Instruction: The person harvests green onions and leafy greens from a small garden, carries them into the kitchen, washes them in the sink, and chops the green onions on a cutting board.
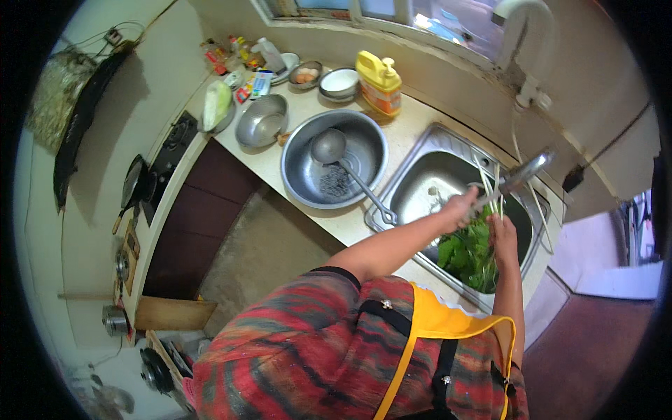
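Observation:
Over the stainless steel sink (415, 194), both my hands are at a bunch of leafy green vegetables (467, 252) with long pale stalks. My left hand (460, 210) is by the stalks, under the stream from the metal faucet (526, 170); its fingers are partly blurred by water, so its grip is unclear. My right hand (503, 233) is closed around the stalks, just above the leaves. The leaves hang down into the near part of the basin.
Left of the sink, a large metal basin (294, 184) holds a ladle (329, 146) and a steel scouring pad (336, 181). Behind stand a yellow jug (379, 84), stacked bowls (340, 84) and a bowl of eggs (305, 76). A metal colander (262, 121) sits further left.

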Demonstrator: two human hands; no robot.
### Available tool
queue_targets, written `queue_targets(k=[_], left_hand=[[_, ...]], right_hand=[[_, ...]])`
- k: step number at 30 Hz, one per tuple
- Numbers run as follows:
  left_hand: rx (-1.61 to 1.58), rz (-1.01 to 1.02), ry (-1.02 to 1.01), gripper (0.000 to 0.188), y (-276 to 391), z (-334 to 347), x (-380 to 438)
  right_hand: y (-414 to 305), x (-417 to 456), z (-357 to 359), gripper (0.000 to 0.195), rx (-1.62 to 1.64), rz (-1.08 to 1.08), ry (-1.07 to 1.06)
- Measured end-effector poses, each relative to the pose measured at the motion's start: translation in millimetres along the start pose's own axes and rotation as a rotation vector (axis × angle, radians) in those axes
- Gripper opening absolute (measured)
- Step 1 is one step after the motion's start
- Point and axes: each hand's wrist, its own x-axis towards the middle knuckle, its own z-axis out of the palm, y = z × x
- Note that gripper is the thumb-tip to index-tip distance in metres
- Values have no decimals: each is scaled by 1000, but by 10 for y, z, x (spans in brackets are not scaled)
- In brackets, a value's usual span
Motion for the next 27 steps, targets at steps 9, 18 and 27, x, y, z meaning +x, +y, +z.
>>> queue_targets(k=[9,18,27], left_hand=[[-411,23,-45,34,-2,92,67],[-712,-98,-155,38,-5,110,20],[-453,-43,-78,38,-17,90,142]], right_hand=[[-56,13,31,24,-39,-131,77],[-84,-13,55,23,114,-125,58],[-60,30,131,24,20,-157,55]])
